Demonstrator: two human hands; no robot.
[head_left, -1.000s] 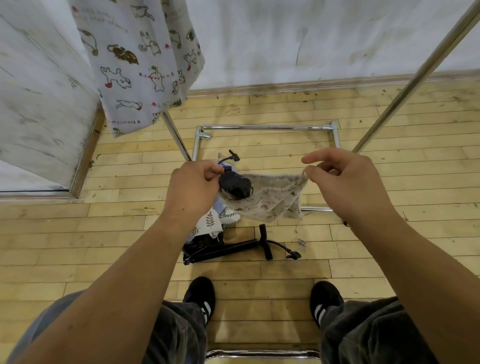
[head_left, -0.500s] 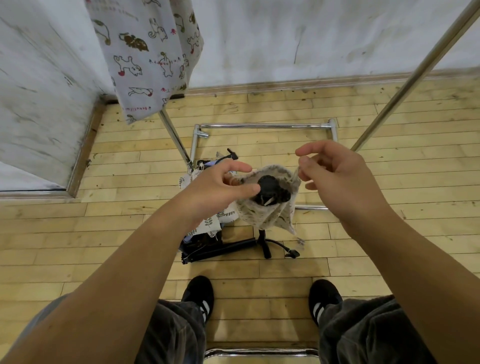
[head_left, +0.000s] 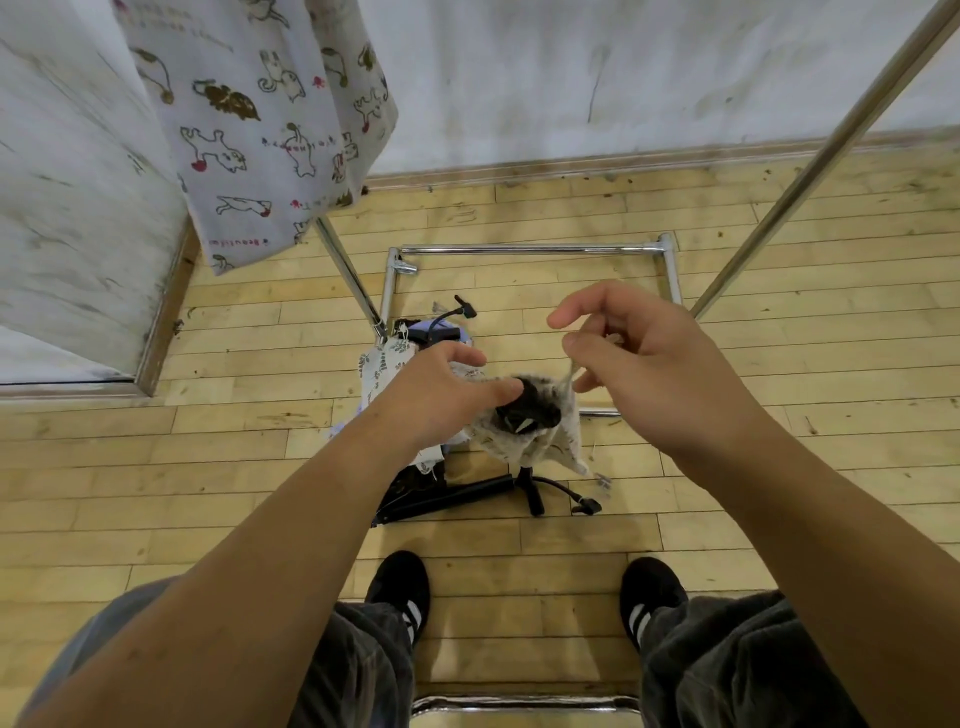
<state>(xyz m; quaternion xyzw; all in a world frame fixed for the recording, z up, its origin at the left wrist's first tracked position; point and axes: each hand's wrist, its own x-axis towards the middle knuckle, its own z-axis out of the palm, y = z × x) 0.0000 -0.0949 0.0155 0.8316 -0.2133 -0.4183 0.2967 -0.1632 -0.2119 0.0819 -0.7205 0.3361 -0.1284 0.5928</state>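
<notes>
Above the wooden floor (head_left: 779, 291), between the two hands, a small speckled pouch (head_left: 524, 447) is held at mid-height in the head view. A black object (head_left: 527, 410) is seated inside the pouch and is visible through the open mouth; what the object is cannot be told.

The left hand (head_left: 441, 395) is placed at the left side of the pouch mouth. The rim is pinched between the thumb and the forefinger, with a fold of fabric showing between them.

The right hand (head_left: 654, 374) is positioned just to the right of the pouch and slightly higher. A thin drawstring (head_left: 569, 371) is pinched in its curled fingers, with the forefinger extended. The drawstring runs taut from this hand down to the right side of the pouch mouth.

Directly below the pouch, a black hand pump (head_left: 467, 496) lies on the floor, touching a heap of folded cloths (head_left: 382, 369). Both lie at the foot of a metal rack (head_left: 530, 249). A printed cloth (head_left: 260, 130) hangs at the upper left. Two black shoes (head_left: 397, 592) are seen at the lower edge.
</notes>
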